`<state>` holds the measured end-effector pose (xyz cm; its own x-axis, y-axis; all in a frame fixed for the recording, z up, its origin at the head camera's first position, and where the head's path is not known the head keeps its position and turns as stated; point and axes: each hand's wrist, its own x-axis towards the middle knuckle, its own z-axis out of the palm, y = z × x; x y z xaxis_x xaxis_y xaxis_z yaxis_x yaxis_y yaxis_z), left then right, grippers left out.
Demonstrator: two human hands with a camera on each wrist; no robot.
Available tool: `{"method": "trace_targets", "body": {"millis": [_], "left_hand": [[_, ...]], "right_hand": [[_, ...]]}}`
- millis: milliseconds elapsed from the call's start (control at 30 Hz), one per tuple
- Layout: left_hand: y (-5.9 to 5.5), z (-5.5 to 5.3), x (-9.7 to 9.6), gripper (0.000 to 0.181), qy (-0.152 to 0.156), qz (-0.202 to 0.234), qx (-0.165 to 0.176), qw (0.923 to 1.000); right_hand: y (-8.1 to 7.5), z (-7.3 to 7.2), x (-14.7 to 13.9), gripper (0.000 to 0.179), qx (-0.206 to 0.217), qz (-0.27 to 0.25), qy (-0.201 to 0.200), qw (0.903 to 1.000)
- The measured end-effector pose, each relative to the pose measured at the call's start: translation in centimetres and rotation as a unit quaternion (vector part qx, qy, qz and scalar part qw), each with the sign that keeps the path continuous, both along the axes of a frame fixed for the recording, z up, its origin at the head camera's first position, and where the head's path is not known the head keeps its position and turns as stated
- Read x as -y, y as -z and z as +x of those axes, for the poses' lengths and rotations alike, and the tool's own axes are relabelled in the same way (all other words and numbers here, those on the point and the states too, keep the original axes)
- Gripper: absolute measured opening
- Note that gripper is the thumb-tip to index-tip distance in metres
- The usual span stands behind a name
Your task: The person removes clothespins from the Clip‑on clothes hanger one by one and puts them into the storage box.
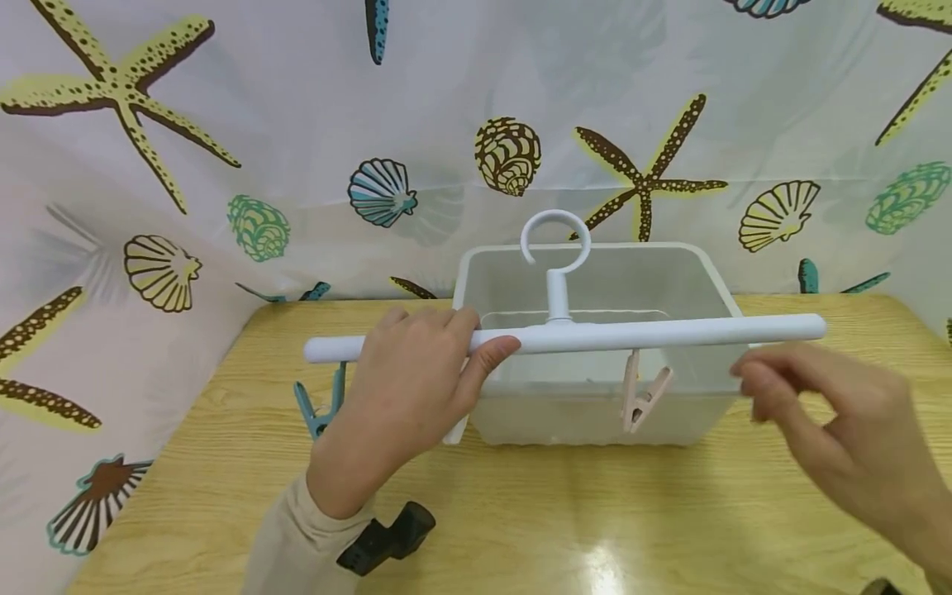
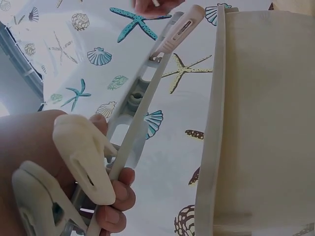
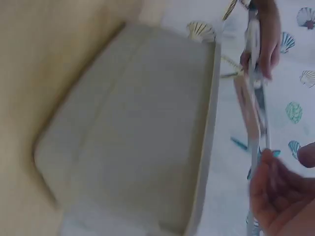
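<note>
A white clip hanger (image 1: 647,334) with a round hook (image 1: 556,240) is held level over the near part of a translucent bin. My left hand (image 1: 405,388) grips its bar left of the hook, thumb lying along the near side. A blue clip (image 1: 320,409) hangs left of that hand, a pink clip (image 1: 641,397) right of the hook. In the left wrist view, white clips (image 2: 83,157) hang close by the gripping fingers. Slightly blurred, my right hand (image 1: 848,421) is just below the bar's right end, fingers loosely bent, with nothing visibly held.
The translucent bin (image 1: 580,420) stands on the wood-grain table (image 1: 521,504), near its back edge. Behind and at the sides hangs a white curtain (image 1: 446,83) printed with shells and starfish. A black wrist camera (image 1: 387,537) sits at the left sleeve.
</note>
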<state>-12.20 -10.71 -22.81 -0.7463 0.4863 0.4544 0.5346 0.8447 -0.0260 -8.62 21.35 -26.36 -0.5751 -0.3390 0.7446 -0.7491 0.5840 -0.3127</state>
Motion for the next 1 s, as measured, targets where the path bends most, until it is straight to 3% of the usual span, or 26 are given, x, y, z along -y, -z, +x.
{"method": "trace_targets", "body": {"millis": [33, 67, 100, 133, 200, 267, 300, 333, 367, 400, 467, 533, 567, 633, 667, 700, 733, 800, 1000], "left_hand": [[-0.1, 0.0, 0.0, 0.045, -0.001, 0.005, 0.001, 1.0000], [-0.1, 0.1, 0.0, 0.044, -0.002, 0.009, 0.002, 1.0000], [-0.2, 0.1, 0.0, 0.044, -0.002, 0.012, 0.003, 0.9999], [-0.2, 0.1, 0.0, 0.043, -0.003, 0.015, 0.005, 0.9999], [-0.2, 0.2, 0.0, 0.043, -0.003, 0.019, 0.006, 0.9998], [-0.1, 0.2, -0.1, 0.043, -0.002, 0.019, 0.004, 0.9998], [-0.1, 0.3, -0.2, 0.042, -0.002, 0.020, 0.002, 0.9998], [0.0, 0.3, -0.2, 0.042, 0.000, 0.020, 0.001, 0.9998], [0.0, 0.3, -0.3, 0.042, 0.001, 0.021, -0.001, 0.9998], [0.1, 0.3, -0.4, 0.042, 0.004, 0.021, -0.004, 0.9998], [0.1, 0.3, -0.5, 0.042, 0.007, 0.022, -0.007, 0.9997], [0.1, 0.3, -0.6, 0.042, 0.007, 0.021, -0.007, 0.9997], [0.1, 0.3, -0.7, 0.042, 0.006, 0.020, -0.007, 0.9997], [0.1, 0.3, -0.8, 0.043, 0.002, 0.015, -0.008, 0.9999], [0.0, 0.4, -0.9, 0.044, -0.001, 0.010, -0.009, 0.9999], [0.0, 0.5, -1.0, 0.044, -0.004, 0.005, -0.011, 0.9999], [0.1, 0.6, -1.1, 0.045, -0.007, 0.000, -0.013, 0.9999], [0.2, 0.8, -1.2, 0.047, -0.012, -0.013, -0.023, 0.9996], [0.8, 0.8, -1.4, 0.052, -0.011, -0.040, -0.079, 0.9960]], "right_hand": [[0.8, 0.7, 0.5, 0.023, 0.071, -0.027, -0.029, 0.9967], [1.6, 1.2, 0.9, 0.020, 0.147, -0.058, -0.061, 0.9855], [2.2, 1.5, 1.4, 0.022, 0.224, -0.089, -0.097, 0.9656], [2.8, 1.6, 1.7, 0.027, 0.291, -0.123, -0.131, 0.9396], [3.6, 1.2, 2.3, 0.035, 0.379, -0.206, -0.214, 0.8764], [3.9, 0.7, 2.9, 0.039, 0.426, -0.273, -0.277, 0.8170], [4.0, 0.5, 3.2, 0.039, 0.436, -0.299, -0.301, 0.7940], [4.1, 0.3, 3.6, 0.038, 0.441, -0.320, -0.313, 0.7780], [4.1, 0.3, 4.0, 0.037, 0.444, -0.335, -0.314, 0.7692], [4.0, 0.3, 4.3, 0.036, 0.445, -0.346, -0.308, 0.7667], [4.0, 0.4, 4.7, 0.031, 0.429, -0.359, -0.276, 0.7817], [4.0, 0.4, 4.9, 0.026, 0.396, -0.351, -0.225, 0.8180], [4.0, 0.4, 4.9, 0.023, 0.365, -0.340, -0.200, 0.8436], [4.0, 0.2, 4.9, 0.016, 0.272, -0.289, -0.135, 0.9079], [4.0, 0.1, 4.9, 0.012, 0.221, -0.258, -0.099, 0.9353], [4.1, 0.0, 4.8, 0.011, 0.171, -0.227, -0.065, 0.9567], [4.1, -0.1, 4.7, 0.013, 0.124, -0.199, -0.035, 0.9716], [4.2, -0.3, 4.6, 0.017, 0.056, -0.147, 0.017, 0.9874], [4.1, -0.1, 4.5, 0.011, -0.011, -0.056, 0.087, 0.9946]]}}
